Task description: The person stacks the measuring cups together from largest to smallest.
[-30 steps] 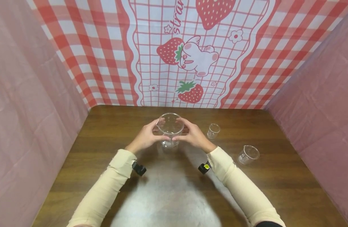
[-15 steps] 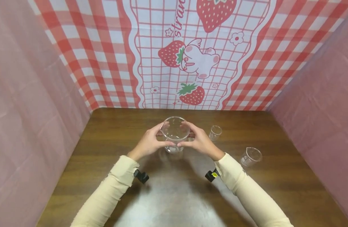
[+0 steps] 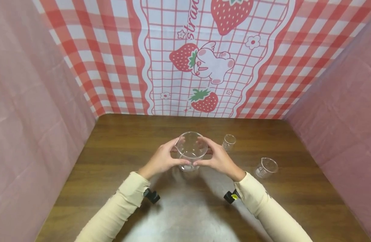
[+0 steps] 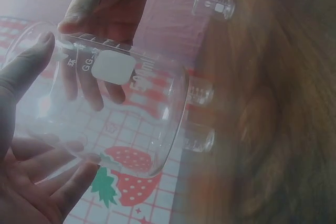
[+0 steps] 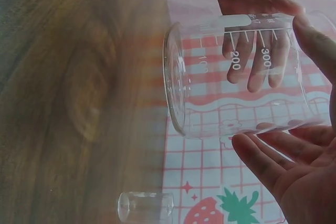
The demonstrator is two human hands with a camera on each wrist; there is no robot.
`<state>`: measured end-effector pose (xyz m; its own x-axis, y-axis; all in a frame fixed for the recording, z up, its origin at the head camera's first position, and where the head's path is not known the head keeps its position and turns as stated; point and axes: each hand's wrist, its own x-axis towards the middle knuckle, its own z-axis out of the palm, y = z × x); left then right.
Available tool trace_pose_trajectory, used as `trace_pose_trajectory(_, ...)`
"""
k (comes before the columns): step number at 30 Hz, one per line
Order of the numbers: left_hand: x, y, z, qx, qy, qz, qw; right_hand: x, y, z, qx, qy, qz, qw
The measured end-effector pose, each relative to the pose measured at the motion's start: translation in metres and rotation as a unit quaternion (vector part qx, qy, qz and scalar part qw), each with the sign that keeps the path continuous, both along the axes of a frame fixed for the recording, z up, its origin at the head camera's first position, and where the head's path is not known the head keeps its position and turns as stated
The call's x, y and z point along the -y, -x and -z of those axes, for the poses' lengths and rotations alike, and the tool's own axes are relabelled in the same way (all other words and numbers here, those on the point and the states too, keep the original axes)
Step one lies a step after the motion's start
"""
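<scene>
L hand (image 3: 162,158) & R hand (image 3: 218,157) curl wide round lg beaker (image 3: 191,150), prob. lifted, not set down; sm. beakers (image 3: 229,143) (image 3: 265,168) untouched twd worktop's (image 3: 113,161) R edge.

The glass beaker (image 3: 192,151) is clear and colourless, a wide cylinder with a rounded rim and a flat base, its pouring lip toward the left. White print marks its wall: a scale with 200 and 300 legible, "GG-17", and a plain rounded patch. It is roughly upright, mouth upward, raised off the tabletop (image 3: 119,134) near the middle of the scene. The left hand (image 3: 164,156) holds its left side and the right hand (image 3: 219,157) its right, both thumbs across the near wall
</scene>
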<state>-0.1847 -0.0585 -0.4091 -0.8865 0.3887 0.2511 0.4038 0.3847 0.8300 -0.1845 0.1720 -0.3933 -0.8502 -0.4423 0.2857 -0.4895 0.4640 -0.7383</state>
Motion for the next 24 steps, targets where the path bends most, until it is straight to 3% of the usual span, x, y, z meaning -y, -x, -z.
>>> trace_pose_trajectory(13, -0.01, -0.016, 0.009, 0.006, 0.013, 0.006, 0.9999, -0.01, -0.017, 0.011, -0.002, -0.009, 0.01, 0.9999)
trace_pose_trajectory(24, -0.016, -0.021, 0.024, 0.002, 0.024, 0.016, 0.9996, -0.015, -0.026, 0.024, 0.015, -0.01, 0.02, 0.9996)
